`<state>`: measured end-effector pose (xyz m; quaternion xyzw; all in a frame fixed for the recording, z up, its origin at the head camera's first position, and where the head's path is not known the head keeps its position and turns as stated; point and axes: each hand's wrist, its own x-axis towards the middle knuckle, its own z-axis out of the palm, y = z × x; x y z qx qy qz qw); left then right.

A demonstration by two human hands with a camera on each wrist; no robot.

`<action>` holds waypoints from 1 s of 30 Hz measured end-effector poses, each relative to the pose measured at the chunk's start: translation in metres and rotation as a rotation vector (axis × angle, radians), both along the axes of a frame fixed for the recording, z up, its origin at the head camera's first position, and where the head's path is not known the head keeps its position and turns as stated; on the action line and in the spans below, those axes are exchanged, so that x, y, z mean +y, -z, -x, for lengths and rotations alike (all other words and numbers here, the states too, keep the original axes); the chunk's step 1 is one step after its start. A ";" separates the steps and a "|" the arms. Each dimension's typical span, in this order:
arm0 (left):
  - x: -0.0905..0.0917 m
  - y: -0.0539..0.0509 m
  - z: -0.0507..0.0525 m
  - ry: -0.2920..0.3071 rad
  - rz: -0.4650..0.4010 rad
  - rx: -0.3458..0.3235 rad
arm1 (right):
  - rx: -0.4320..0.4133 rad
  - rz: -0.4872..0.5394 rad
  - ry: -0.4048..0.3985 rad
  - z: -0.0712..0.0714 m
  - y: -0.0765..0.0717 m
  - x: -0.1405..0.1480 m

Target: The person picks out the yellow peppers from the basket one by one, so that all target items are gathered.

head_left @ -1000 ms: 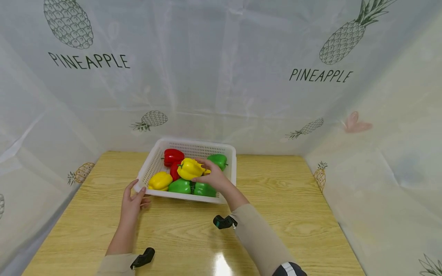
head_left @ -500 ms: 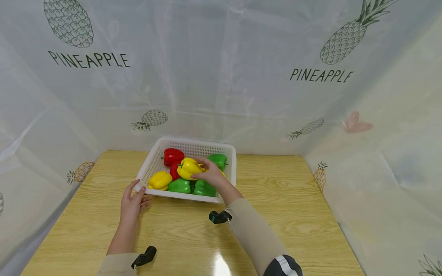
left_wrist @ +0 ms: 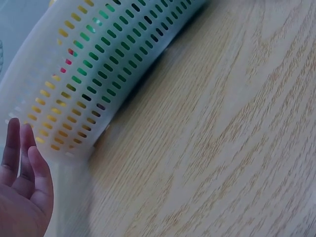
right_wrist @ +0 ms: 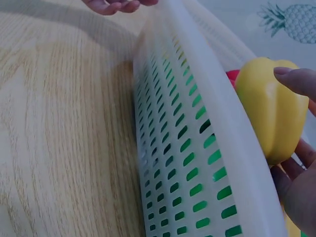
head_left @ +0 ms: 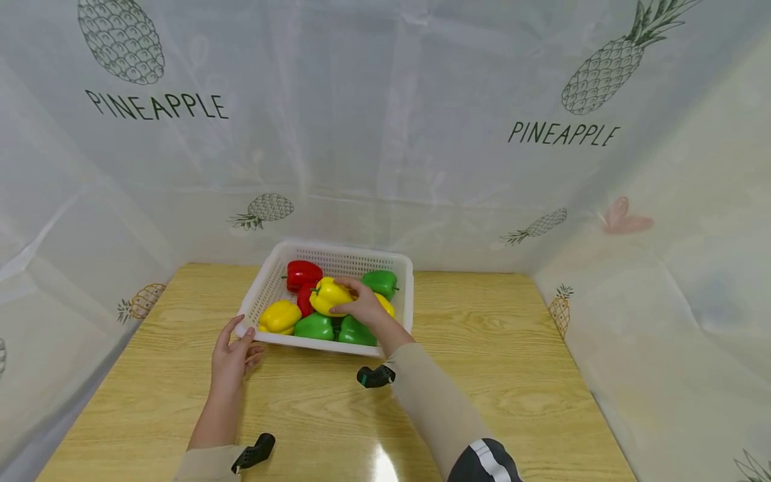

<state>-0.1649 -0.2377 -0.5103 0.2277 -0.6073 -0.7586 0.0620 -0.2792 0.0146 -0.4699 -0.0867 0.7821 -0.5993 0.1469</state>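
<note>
The right hand (head_left: pixel 364 304) is clasping a yellow pepper (head_left: pixel 328 296) with thumb and fingers clamped on opposite sides, over the other peppers (head_left: pixel 313 327) within the white basket (head_left: pixel 319 343), while the left hand (head_left: pixel 229 358) is pinching the basket's near left corner. The held pepper is looking light, firm and glossy, perhaps slippery, so its broad flanks are likely offering a surer hold than its stem.

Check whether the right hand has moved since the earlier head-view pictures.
Yes: the right hand has shifted slightly left, farther from the right rim of the white basket.
</note>
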 end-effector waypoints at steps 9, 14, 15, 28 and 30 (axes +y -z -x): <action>0.005 -0.018 -0.006 0.012 -0.047 -0.015 | 0.029 0.003 0.035 0.003 0.005 -0.005; 0.005 -0.016 -0.006 0.013 -0.024 -0.015 | 0.023 0.005 0.067 0.003 0.006 -0.008; 0.004 -0.014 -0.005 0.010 -0.020 -0.014 | 0.024 0.005 0.070 0.004 0.006 -0.009; 0.000 -0.001 0.000 -0.010 0.029 -0.031 | 0.026 -0.002 0.095 0.004 0.003 -0.011; 0.001 -0.006 -0.002 -0.004 0.025 -0.042 | 0.026 -0.005 0.098 0.004 0.003 -0.010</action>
